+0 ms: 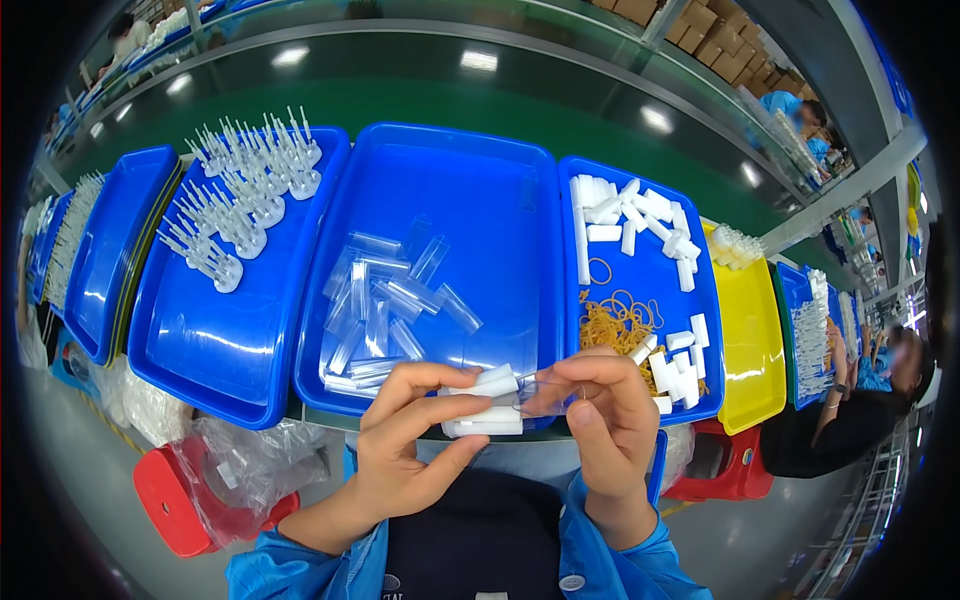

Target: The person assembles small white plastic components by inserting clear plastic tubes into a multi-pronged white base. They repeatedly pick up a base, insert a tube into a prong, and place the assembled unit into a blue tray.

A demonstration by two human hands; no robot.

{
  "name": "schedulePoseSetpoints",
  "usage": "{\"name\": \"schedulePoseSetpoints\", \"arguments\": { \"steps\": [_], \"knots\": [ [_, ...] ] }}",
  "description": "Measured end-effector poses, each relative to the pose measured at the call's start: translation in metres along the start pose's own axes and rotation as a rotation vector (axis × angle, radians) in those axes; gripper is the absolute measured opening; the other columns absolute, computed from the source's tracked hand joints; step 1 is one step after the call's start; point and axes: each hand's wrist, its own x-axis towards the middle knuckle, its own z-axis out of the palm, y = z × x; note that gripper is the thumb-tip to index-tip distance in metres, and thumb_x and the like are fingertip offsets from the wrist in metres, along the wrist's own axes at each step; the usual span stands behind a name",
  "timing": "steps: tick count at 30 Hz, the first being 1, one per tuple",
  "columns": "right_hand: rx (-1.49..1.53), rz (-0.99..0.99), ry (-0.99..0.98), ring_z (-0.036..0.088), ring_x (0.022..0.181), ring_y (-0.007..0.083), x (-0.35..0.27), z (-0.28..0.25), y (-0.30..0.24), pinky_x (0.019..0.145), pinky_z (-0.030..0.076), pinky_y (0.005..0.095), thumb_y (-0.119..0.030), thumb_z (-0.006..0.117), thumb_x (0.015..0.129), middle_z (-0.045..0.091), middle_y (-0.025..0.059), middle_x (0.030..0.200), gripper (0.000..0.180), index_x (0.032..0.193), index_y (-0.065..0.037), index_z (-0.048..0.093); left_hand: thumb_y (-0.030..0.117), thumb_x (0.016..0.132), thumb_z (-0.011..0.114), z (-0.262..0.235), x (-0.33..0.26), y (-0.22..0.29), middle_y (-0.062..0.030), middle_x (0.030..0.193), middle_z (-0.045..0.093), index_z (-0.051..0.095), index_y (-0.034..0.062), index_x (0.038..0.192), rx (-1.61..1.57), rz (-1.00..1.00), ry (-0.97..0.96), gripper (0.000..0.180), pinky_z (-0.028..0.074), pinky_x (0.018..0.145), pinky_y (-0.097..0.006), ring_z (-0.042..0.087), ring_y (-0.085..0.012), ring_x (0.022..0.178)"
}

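Observation:
My left hand [410,440] pinches a small white plastic piece [495,381] between thumb and fingers. My right hand [608,420] holds a clear plastic tube [545,390] against that piece. Just below them lie stacked white pieces [485,420] at the near edge of the middle blue tray [520,190], which holds several clear tubes [385,310]. The right blue tray [700,300] carries white blocks [630,215] and a heap of tan rubber bands [612,325]. The left blue tray [210,350] has white pronged parts [245,185] standing upright.
A yellow tray [752,340] sits to the right, more blue trays [110,250] to the left. A red stool [170,495] with a clear plastic bag [255,460] stands lower left. A green conveyor belt [480,110] runs behind. Another person [860,400] sits at right.

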Motion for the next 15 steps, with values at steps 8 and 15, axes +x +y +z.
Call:
{"name": "schedulePoseSetpoints", "arguments": {
  "steps": [8,15],
  "knots": [
    [0.036,-0.012,0.105,0.059,0.095,0.0177,0.000,0.003,-0.006,0.085,0.047,0.0302,0.004,0.063,0.086,0.056,0.0152,0.107,0.030,0.115,0.007,0.056,-0.002,0.070,0.081,-0.001,0.001,-0.004,-0.0156,0.115,0.056,0.072,0.0001,0.100,0.061,0.060,-0.037,0.031,0.053,0.082,-0.032,0.064,-0.0266,0.102],
    [-0.055,-0.064,0.181,0.059,0.094,0.0177,-0.005,-0.018,0.005,0.084,0.048,0.0289,0.008,0.070,0.079,0.056,0.0146,0.107,0.020,0.098,0.002,0.066,-0.003,0.070,0.081,-0.007,0.002,0.002,-0.0145,0.115,0.056,0.072,-0.0012,0.102,-0.091,-0.075,0.022,0.034,0.055,0.077,-0.028,0.064,-0.0216,0.101]
  ]
}}
